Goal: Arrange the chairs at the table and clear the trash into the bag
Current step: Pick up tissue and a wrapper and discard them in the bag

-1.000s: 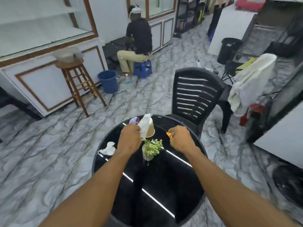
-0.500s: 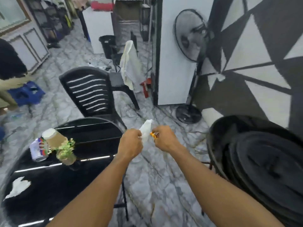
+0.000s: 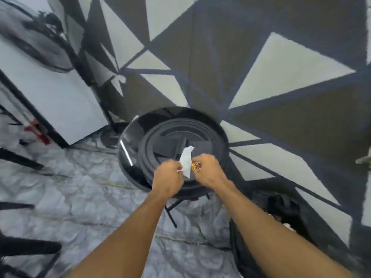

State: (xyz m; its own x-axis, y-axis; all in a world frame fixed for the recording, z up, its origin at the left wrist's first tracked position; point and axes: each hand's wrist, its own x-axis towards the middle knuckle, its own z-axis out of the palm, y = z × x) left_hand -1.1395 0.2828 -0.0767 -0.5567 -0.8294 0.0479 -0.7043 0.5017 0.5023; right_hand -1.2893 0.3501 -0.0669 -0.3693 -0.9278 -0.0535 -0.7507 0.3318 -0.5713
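Note:
My left hand (image 3: 167, 175) grips a crumpled white tissue (image 3: 186, 159) that sticks up between both hands. A small orange wrapper (image 3: 196, 165) is pinched in my right hand (image 3: 208, 170). Both hands are held close together in mid-air, in front of a second round black table (image 3: 128, 141) that carries stacked black table tops. A black trash bag (image 3: 281, 205) stands open on the floor at the lower right, below and right of my right forearm, with some pale trash inside. The table I took the trash from and the chairs are out of view.
A wall painted in grey and white triangles (image 3: 281, 77) fills the back. A standing fan (image 3: 38, 35) and a white panel (image 3: 56, 101) are at the left. Dark furniture legs (image 3: 24, 247) show at the left edge. The marble floor (image 3: 80, 197) lies between.
The view has swung right, away from the table with the cup, can and plant. Both hands have carried the tissue and wrapper along, and the trash bag has come into view.

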